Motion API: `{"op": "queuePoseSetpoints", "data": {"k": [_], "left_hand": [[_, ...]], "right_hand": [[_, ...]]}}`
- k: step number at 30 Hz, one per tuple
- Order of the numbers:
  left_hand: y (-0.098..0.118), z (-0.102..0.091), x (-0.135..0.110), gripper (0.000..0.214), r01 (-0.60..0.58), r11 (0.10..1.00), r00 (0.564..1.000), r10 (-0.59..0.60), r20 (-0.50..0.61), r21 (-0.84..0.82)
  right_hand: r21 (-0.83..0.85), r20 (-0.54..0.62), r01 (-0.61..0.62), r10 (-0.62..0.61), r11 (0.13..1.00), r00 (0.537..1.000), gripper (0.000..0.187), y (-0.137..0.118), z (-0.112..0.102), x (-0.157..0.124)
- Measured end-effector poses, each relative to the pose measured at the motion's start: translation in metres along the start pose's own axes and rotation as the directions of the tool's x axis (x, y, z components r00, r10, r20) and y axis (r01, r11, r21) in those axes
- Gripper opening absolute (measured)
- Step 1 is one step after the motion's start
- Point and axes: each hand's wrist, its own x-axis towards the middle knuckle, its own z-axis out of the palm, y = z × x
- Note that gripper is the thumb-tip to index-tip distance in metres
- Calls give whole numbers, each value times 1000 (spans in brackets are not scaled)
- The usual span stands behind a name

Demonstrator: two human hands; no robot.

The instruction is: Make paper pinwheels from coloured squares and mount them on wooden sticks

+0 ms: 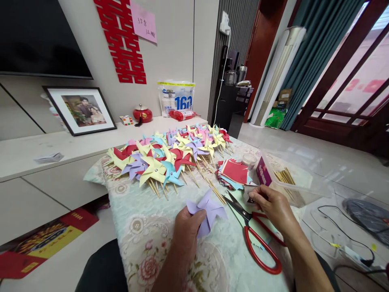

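My left hand (186, 229) pinches a purple paper pinwheel (209, 211) between thumb and fingers, just above the flowered tablecloth. My right hand (272, 202) has its thumb and fingertips pressed together over a small pale packet or box (248, 190); what the fingertips hold is too small to make out. Below the right hand lie red-handled scissors (246, 217), blades pointing up and left, on light green paper (240, 198). Several wooden sticks (216, 190) lie beyond the purple pinwheel. A pile of coloured paper squares (234, 173), red on top, sits left of the packet.
Many finished pinwheels on sticks (154, 170) cover the table's far side. A clear plastic tub (316, 184) holding sticks stands right, beside a small round container (249, 160). Beyond the table is a white cabinet (60, 178) with a framed photo (83, 129). Cables (337, 215) lie on the floor.
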Motion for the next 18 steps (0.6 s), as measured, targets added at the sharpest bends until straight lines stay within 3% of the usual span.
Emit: {"op": "queuePoseSetpoints", "data": {"k": [4, 9, 12, 16, 18], "left_hand": [[0, 4, 2, 17, -28, 1000, 997, 28, -76, 2], [-1, 4, 4, 21, -69, 996, 992, 74, -106, 52], [0, 5, 2, 21, -93, 992, 988, 102, -114, 81], [-2, 4, 3, 23, -119, 990, 988, 127, -94, 78], [-5, 1, 6, 24, -126, 989, 989, 131, -61, 80]], "right_hand": [[332, 209, -38, -34, 943, 977, 29, -26, 9, -13], [394, 313, 10, -145, 919, 939, 21, -53, 32, -34], [354, 296, 123, -236, 927, 926, 17, -61, 45, -41], [231, 159, 388, -429, 892, 889, 16, -63, 60, -42], [154, 111, 457, -475, 876, 873, 17, -62, 66, -42]]}}
